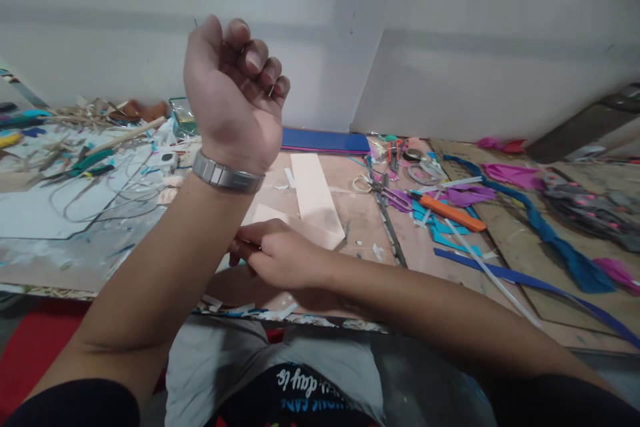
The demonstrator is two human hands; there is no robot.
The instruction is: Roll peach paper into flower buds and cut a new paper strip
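Note:
My left hand (235,87) is raised above the table, palm towards me, with its fingers loosely curled and apart. Nothing shows in its palm, and a grey metal watch band (227,173) circles the wrist. Lower down, my right hand (283,253) is over the near part of a cream strip (315,190), which bends into a V on the table. Its fingers are bent together beside my left forearm, which partly hides the fingertips. Whatever they pinch, if anything, cannot be made out.
Behind the cream strip lies a stack of blue sheets (325,141). Scissors (380,187), an orange cutter knife (453,212) and a teal fabric strip (545,230) are at the right. At the left are green-handled pliers (87,163), a white board (55,213) and scraps. A wall stands behind.

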